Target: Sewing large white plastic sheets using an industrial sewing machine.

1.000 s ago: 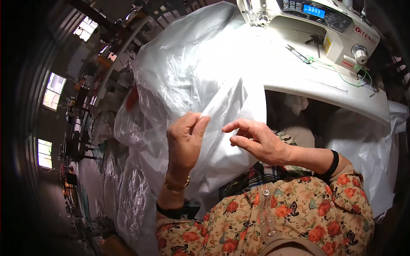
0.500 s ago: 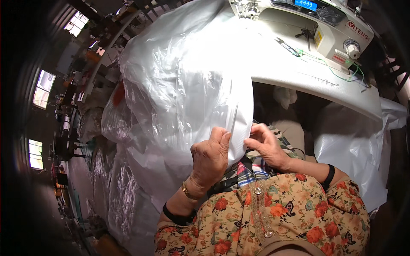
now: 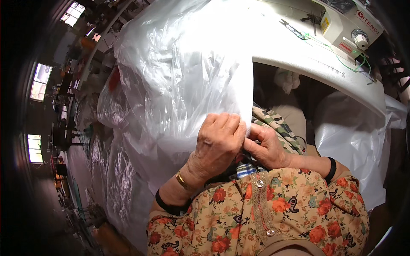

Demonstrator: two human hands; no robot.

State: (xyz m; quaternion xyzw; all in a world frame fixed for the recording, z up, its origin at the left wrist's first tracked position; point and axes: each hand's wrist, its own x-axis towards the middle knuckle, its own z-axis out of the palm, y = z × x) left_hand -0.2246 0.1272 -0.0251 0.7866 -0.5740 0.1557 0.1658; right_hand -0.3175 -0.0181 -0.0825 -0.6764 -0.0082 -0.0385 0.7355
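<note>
A large, shiny white plastic sheet (image 3: 183,85) drapes from the table down over my left side, its right edge falling toward my lap. My left hand (image 3: 220,138) is closed on that edge near its lower end, knuckles up. Right beside it, my right hand (image 3: 267,145) pinches the same edge from the other side, thumb against fingers. The two hands nearly touch. What lies between the fingertips is mostly hidden by the knuckles.
A white sewing machine (image 3: 361,25) stands on the white table (image 3: 290,59) at the far right. Thread snips (image 3: 292,29) and green thread (image 3: 337,51) lie beside it. Another white plastic sheet (image 3: 350,141) hangs at the right. Camouflage cloth (image 3: 277,128) covers my lap.
My left hand has turned over the sheet's edge and moved up and right, closer to my right hand. My right hand's fingers have closed in. The view has shifted, so the table appears higher.
</note>
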